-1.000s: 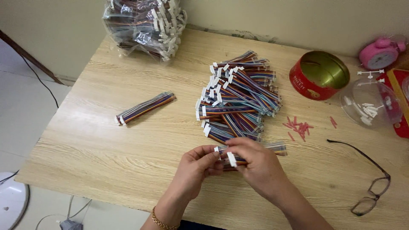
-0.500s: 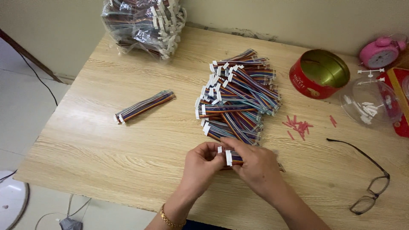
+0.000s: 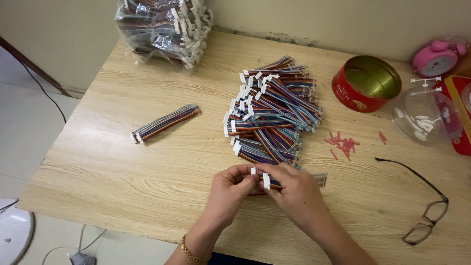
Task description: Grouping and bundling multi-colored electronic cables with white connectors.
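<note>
My left hand (image 3: 234,189) and right hand (image 3: 293,192) both close on a small cable bundle (image 3: 266,180) at the near edge of the worktop (image 3: 122,167), just below the cable pile (image 3: 272,110). I judge keeping the white connectors flush best.

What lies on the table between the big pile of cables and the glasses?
In the head view, small red bits lie scattered between the cable pile and the glasses; otherwise bare wood.
</note>
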